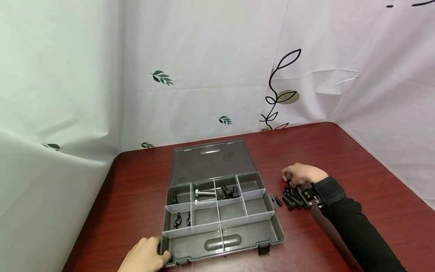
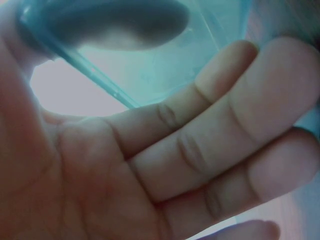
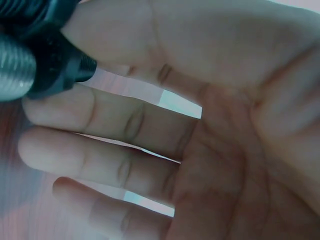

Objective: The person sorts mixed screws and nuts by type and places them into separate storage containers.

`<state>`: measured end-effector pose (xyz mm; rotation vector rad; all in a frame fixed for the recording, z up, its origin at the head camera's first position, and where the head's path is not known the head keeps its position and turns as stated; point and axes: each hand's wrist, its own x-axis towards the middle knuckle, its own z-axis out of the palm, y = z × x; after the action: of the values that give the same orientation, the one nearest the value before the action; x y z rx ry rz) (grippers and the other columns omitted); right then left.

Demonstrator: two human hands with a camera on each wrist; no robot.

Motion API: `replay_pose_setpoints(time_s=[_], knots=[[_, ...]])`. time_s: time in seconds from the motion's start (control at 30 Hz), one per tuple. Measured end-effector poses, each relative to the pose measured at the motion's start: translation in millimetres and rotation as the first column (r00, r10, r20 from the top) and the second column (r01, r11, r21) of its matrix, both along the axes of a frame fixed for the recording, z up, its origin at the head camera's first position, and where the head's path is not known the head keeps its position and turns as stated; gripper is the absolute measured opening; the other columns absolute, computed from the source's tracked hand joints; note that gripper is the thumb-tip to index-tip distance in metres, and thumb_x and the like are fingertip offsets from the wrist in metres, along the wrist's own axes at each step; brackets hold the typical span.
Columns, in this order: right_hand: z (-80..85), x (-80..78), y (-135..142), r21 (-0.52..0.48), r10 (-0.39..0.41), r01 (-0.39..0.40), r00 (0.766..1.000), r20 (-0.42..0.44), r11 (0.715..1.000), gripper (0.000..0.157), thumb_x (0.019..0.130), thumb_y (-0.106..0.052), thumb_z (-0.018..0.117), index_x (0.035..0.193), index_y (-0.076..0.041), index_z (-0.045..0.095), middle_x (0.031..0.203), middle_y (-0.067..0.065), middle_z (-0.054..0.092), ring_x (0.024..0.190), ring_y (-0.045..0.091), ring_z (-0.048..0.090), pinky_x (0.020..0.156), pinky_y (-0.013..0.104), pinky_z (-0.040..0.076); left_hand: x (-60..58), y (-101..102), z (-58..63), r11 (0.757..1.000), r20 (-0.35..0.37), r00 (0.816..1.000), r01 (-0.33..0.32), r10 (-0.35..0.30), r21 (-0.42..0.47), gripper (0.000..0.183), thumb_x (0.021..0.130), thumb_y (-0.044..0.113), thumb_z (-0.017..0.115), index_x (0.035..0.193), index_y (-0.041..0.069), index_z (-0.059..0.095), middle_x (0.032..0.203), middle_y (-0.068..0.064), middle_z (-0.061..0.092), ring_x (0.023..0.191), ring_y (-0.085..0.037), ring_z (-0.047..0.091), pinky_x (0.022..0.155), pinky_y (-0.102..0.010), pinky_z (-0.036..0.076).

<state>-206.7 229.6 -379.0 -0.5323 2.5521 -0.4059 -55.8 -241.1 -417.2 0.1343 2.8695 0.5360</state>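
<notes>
A grey divided parts case (image 1: 249, 236) lies with its lid folded back. My left hand (image 1: 144, 255) grips its front left corner, thumb over the edge; the left wrist view shows the other fingers (image 2: 185, 145) stretched beside the wall. At the right, my right hand (image 1: 300, 173) reaches over a pile of bolts (image 1: 295, 199). Its thumb and fingers close on a black bolt (image 3: 57, 67), partly cut off in the right wrist view. A silver threaded bolt (image 3: 15, 67) shows beside it.
In the case are a silver bolt (image 1: 205, 193), several black bolts (image 1: 226, 192) and black ring-shaped pieces (image 1: 178, 220). A small black bolt (image 1: 278, 201) lies between case and pile. White curtains (image 1: 204, 75) stand behind the red-brown table (image 1: 136, 196).
</notes>
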Motion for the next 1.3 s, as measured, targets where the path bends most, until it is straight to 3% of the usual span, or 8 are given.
replay_pose_setpoints(time_s=[0.37,0.8,1.3], knots=[[0.5,0.2,2.9,-0.008,0.036,-0.036,0.998,-0.059,0.999,0.018,0.075,-0.003,0.062,0.086,-0.013,0.053,0.079,0.001,0.045,0.066,0.016,0.039,0.059,0.03,0.032,-0.8,1.0,1.8,1.0,0.005,1.0,0.004,-0.004,0.008,0.019,0.068,0.028,0.066,0.068,0.015,0.052,0.063,0.0,0.052,0.058,-0.016,0.045,0.056,-0.04,0.041],[31.1,-2.9,-4.0,-0.004,0.037,-0.037,0.993,-0.113,0.999,0.017,0.079,-0.004,0.06,0.095,-0.01,0.058,0.075,0.001,0.05,0.065,0.016,0.044,0.059,0.031,0.036,0.1,1.4,3.4,1.0,-0.02,1.0,0.009,-0.009,0.008,0.02,0.068,0.028,0.066,0.066,0.016,0.05,0.061,0.002,0.051,0.057,-0.016,0.043,0.055,-0.039,0.04],[48.8,-8.3,-30.8,-0.028,0.077,-0.081,0.988,-0.134,0.996,0.017,0.079,-0.005,0.061,0.095,-0.011,0.058,0.075,0.001,0.052,0.064,0.015,0.044,0.058,0.031,0.036,-0.2,1.1,2.1,1.0,0.011,1.0,-0.006,0.006,-0.003,0.021,0.067,0.028,0.066,0.067,0.014,0.05,0.063,-0.001,0.052,0.058,-0.017,0.044,0.056,-0.041,0.04]])
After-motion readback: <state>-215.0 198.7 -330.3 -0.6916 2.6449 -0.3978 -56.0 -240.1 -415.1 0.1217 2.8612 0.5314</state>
